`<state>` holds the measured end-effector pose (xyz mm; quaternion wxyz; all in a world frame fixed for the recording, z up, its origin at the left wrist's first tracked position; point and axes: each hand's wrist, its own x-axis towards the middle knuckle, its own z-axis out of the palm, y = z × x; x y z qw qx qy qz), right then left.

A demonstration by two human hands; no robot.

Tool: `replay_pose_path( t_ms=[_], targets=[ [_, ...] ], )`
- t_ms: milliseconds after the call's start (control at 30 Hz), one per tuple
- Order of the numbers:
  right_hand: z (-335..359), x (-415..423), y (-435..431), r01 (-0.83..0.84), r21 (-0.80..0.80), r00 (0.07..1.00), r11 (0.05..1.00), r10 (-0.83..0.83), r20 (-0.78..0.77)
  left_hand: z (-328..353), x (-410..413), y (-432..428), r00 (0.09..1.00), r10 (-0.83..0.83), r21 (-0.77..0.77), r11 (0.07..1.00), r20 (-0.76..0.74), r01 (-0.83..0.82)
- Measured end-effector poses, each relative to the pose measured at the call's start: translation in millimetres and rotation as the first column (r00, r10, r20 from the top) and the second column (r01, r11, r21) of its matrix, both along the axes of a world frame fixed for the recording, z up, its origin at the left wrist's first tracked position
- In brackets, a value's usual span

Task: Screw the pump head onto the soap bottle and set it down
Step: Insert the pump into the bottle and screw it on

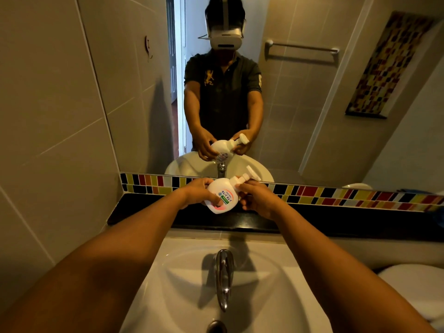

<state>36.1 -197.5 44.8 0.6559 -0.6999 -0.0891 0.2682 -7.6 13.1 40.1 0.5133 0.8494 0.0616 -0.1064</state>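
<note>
A white soap bottle (222, 197) with a pink and green label is held tilted in the air above the black ledge (336, 222), its neck pointing up and right. My left hand (199, 193) wraps around the bottle's body. The white pump head (248, 177) sits on the neck, nozzle towards the mirror. My right hand (255, 198) grips the collar at the base of the pump head. Both are repeated in the mirror.
A white washbasin (168, 272) lies below my arms, with a chrome tap (224, 277) in its middle and a drain at the bottom edge. A coloured tile strip (348, 195) runs under the mirror. A white toilet lid (418, 282) is at the lower right.
</note>
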Motion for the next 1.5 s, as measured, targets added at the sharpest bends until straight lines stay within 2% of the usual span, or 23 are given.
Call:
replay_pose_path(
  t_ms=[233, 433, 700, 900, 1000, 1133, 1367, 1500],
  targets=[
    [2.2, -5.6, 2.3, 0.036, -0.05, 0.996, 0.998, -0.032, 0.085, 4.9, -1.9, -3.7, 0.999, -0.033, 0.01, 0.999, 0.007, 0.033],
    [11.2, -7.1, -1.7, -0.045, 0.014, 0.999, 0.999, 0.046, -0.015, 8.7, -2.8, 4.8, 1.0, -0.017, 0.027, 0.999, 0.004, 0.017],
    [12.6, -9.9, 2.8, 0.047, -0.06, 0.997, 0.997, -0.043, 0.06, 13.6, -3.3, -2.2, 0.999, -0.039, 0.039, 0.999, 0.025, 0.038],
    [13.8, -10.9, -4.3, -0.102, -0.007, 0.995, 0.995, 0.102, 0.004, 13.9, -2.8, 4.5, 0.999, -0.037, 0.018, 0.999, 0.026, 0.036],
    [12.2, -8.9, -5.7, -0.073, 0.025, 0.997, 0.997, 0.072, 0.03, 16.1, -3.0, 4.3, 0.999, -0.036, 0.014, 0.999, 0.032, 0.036],
    [9.3, -7.9, -3.3, 0.005, -0.016, 0.998, 1.0, -0.004, 0.063, 15.8, -3.7, -0.3, 0.999, -0.045, 0.045, 0.998, 0.026, 0.044],
    [15.4, -8.9, -7.1, -0.066, 0.013, 0.998, 0.998, 0.066, 0.005, 14.5, -3.5, -1.1, 0.999, -0.037, 0.033, 0.999, 0.026, 0.036],
    [16.7, -6.2, -7.7, -0.038, 0.01, 0.999, 0.999, 0.038, 0.022, 15.6, -4.0, 0.0, 0.999, -0.033, 0.028, 0.999, 0.031, 0.032]
  ],
)
